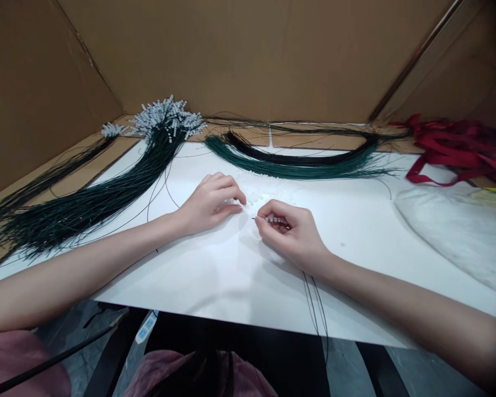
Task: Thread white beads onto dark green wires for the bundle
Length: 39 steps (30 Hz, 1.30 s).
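Over white tabletop (367, 237) — left hand (206, 204) arched, grip slightly apart — right hand (300, 234) curled, grip tight on beaded wire (275, 220)

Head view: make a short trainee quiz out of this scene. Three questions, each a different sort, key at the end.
1. Which hand holds the row of white beads?
2. True or false: the green strands lie nearer the camera than the black strands.
3. Choose one. The red ribbon lies:
A) on the far left
B) on the far right
C) in the middle

Key:
1. The right hand
2. True
3. B
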{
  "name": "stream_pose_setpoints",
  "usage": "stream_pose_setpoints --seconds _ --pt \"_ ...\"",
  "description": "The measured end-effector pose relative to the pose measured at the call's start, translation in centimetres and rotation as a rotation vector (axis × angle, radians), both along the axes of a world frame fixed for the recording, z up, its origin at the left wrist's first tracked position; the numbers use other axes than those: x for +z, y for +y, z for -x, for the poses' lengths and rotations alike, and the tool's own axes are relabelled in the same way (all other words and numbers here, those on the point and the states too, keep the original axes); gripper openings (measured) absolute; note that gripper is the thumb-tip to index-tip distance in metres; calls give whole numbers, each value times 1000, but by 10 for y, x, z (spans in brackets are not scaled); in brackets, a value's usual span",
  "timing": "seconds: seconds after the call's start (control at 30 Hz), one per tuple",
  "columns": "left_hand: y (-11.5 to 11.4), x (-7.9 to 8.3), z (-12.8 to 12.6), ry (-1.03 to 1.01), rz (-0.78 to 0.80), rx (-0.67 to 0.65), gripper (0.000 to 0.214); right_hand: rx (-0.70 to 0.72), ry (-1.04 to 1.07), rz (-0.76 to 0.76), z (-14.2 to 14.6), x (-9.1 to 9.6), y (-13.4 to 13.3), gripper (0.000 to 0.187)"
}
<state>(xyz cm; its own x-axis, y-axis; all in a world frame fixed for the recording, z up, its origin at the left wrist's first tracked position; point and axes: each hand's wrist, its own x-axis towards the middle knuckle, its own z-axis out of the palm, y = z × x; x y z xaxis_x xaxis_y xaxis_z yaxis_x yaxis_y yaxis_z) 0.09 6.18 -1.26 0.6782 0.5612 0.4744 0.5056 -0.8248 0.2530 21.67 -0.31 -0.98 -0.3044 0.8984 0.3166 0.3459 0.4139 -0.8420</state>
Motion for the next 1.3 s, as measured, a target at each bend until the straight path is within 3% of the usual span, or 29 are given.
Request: stream_pose_setpoints --seconds 0.27,0.4,0.57,0.7,0.83,1.1,1.3 --pt "1 -1 -5 56 30 53 10 -2 7 -4 1 -2 1 7" --pt "-4 7 -6 -56 51 5 12 -5 13 -1 0 0 0 8" --pt "-19 15 -9 -369 347 -56 6 -18 41 20 0 -1 1 8" --pt "-27 11 -14 -442 536 -97 5 -15 55 30 0 -2 1 8" --pt "-27 6 -15 -376 555 -62 6 -17 41 34 -1 -2 1 8" --pt "-26 9 -14 -490 750 -74 12 -7 52 20 -2 -3 3 10" --pt "-24 5 -16 -523 719 22 20 -11 48 14 0 -3 2 10"
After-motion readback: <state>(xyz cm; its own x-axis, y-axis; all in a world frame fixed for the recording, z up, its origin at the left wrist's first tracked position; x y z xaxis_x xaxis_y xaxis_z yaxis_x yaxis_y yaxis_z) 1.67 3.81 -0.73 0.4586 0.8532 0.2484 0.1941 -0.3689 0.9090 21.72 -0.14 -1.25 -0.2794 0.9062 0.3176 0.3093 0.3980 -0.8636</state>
